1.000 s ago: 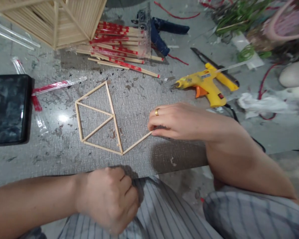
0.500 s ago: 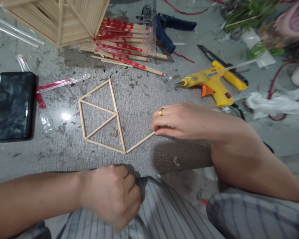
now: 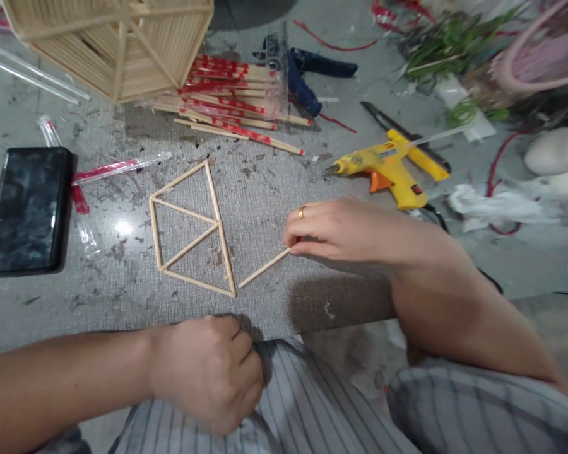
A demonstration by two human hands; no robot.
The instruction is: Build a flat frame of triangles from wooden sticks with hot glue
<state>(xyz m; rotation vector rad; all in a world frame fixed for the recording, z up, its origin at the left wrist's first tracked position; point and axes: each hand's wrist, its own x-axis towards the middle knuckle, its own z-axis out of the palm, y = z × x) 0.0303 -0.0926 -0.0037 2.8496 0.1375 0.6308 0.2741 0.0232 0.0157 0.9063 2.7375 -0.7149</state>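
Between the fingertips of my right hand (image 3: pixel 319 230), which wears a gold ring, is one end of a thin wooden stick (image 3: pixel 264 268). The stick's far end lies just right of the lower corner of a flat frame of joined sticks (image 3: pixel 224 252), with a narrow gap between them. That frame rests on the table and has two inner sticks meeting at its right side. My left hand (image 3: pixel 213 372) is curled into a fist at the table's near edge, below the frame; whether anything is inside it is hidden.
A yellow glue gun (image 3: pixel 390 167) lies beside a yellow-handled cutter (image 3: pixel 426 157). Red-wrapped chopsticks (image 3: pixel 246 94) lie behind the frame, next to a larger stick-built piece (image 3: pixel 118 57). A black phone-like slab (image 3: pixel 28 211) is at left. Crumpled white tissue (image 3: pixel 487 208) sits at right.
The stick in my right hand has come slightly away from the frame's lower corner, where its end touched before. My left hand stays closed. The whole view has shifted a little.
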